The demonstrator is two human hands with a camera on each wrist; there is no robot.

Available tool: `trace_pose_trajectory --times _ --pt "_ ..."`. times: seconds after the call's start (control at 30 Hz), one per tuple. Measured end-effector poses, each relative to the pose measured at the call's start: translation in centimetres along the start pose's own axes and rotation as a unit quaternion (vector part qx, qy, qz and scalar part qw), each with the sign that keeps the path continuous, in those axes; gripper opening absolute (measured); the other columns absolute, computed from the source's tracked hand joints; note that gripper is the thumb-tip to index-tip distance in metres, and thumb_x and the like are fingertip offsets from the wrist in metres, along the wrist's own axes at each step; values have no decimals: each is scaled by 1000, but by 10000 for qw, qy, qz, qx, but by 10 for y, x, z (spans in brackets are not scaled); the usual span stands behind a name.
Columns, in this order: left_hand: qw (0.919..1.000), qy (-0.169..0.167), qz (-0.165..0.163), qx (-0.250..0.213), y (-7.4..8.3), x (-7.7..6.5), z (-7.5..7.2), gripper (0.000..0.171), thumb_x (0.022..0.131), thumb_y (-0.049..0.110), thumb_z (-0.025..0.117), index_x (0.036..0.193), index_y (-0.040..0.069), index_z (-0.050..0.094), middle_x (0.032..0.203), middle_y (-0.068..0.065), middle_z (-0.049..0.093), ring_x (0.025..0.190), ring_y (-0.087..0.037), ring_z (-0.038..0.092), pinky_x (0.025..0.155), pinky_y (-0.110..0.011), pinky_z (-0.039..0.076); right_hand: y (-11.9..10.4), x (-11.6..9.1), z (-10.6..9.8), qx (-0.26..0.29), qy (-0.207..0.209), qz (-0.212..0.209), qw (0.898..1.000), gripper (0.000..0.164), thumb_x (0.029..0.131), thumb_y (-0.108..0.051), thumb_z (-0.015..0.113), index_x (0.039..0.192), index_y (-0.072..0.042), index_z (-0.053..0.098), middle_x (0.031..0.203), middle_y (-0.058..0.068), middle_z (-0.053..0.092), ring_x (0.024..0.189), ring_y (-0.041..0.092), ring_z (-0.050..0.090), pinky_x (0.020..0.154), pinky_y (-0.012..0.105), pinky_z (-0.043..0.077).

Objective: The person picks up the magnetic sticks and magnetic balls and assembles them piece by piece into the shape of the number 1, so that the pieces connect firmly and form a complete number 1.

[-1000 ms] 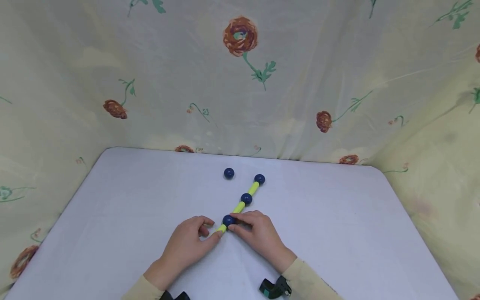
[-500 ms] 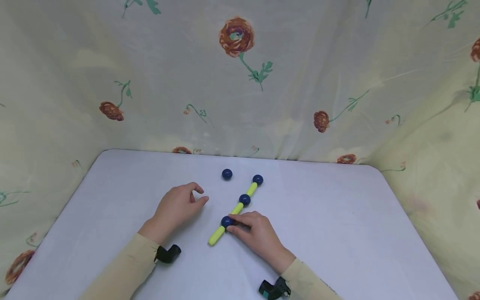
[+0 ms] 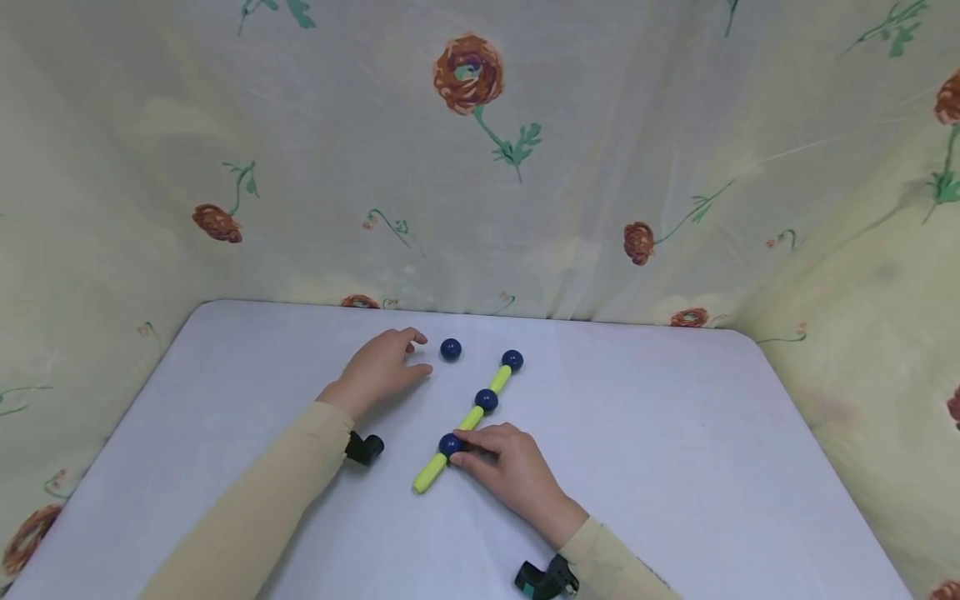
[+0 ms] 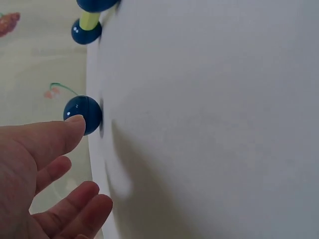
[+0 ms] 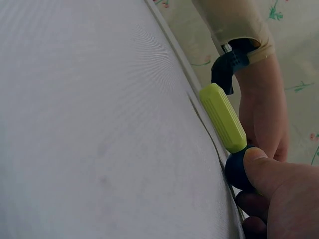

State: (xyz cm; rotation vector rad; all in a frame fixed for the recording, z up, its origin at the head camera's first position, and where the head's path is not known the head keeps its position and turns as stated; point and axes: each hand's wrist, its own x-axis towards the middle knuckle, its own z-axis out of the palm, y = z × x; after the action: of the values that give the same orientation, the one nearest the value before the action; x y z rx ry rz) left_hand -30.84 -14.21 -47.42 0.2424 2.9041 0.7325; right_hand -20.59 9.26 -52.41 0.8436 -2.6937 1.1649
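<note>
A chain of dark blue balls and yellow-green ribbed rods runs diagonally over the white table. My right hand [image 3: 513, 471] pinches its nearest blue ball [image 3: 451, 445] between thumb and fingers. From that ball a yellow-green rod [image 3: 429, 473] juts toward me with its end bare. Farther up the chain are a middle ball [image 3: 486, 401] and a far end ball [image 3: 512, 360]. A loose blue ball [image 3: 451, 349] lies left of the far end. Just left of it my left hand [image 3: 384, 367] reaches with thumb and fingers spread; in the head view it is apart from the ball.
The white table [image 3: 675, 450] has rounded far corners. A flowered cloth [image 3: 337, 167] hangs behind it and at both sides. Each wrist carries a black camera, the left one [image 3: 364, 449] close to the tabletop.
My left hand has let go of the near rod and moved away up the table to beside the loose ball. My right hand keeps its pinch on the near ball.
</note>
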Motion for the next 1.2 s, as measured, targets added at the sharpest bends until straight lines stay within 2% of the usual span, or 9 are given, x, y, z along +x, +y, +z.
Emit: trace_pose_trajectory --times 0.2,0.4,0.57,0.8,1.1,1.2 --pt "9993 -214 204 217 7 21 6 55 91 37 72 140 19 54 126 -8 61 115 -24 56 96 -42 45 0 0 0 6 64 -104 9999 33 89 -37 75 117 -18 74 105 -13 72 92 3 62 77 26 50" --pt "9976 -398 477 297 17 31 11 55 93 37 70 144 24 53 129 -8 59 117 -24 55 99 -43 44 -2 0 -2 -25 89 -165 9998 32 88 -34 76 116 -19 75 103 -13 72 90 2 61 74 25 49" --pt "9968 -414 636 244 21 34 16 50 94 32 70 141 23 56 132 -7 58 121 -23 53 102 -41 42 -1 0 -2 37 30 -158 9999 33 88 -35 75 117 -18 74 105 -13 72 93 3 62 77 26 50" --pt "9967 -171 788 125 20 37 21 43 91 28 73 132 18 64 129 -4 62 124 -23 53 104 -40 40 0 0 -1 38 31 -229 9997 35 88 -35 75 118 -16 74 105 -12 72 96 4 63 80 28 50" --pt "9974 -137 667 -216 13 33 18 41 91 28 74 129 16 64 130 -5 62 124 -24 54 104 -41 40 1 -1 -1 20 -18 -177 9998 36 89 -37 73 119 -18 73 106 -12 72 96 4 62 80 28 51" --pt "9965 -83 644 -517 10 31 17 40 91 28 74 128 16 64 128 -5 63 120 -23 56 101 -41 43 0 -1 -2 -3 -34 -180 9998 36 89 -37 73 120 -18 73 106 -12 72 96 4 62 80 27 50"
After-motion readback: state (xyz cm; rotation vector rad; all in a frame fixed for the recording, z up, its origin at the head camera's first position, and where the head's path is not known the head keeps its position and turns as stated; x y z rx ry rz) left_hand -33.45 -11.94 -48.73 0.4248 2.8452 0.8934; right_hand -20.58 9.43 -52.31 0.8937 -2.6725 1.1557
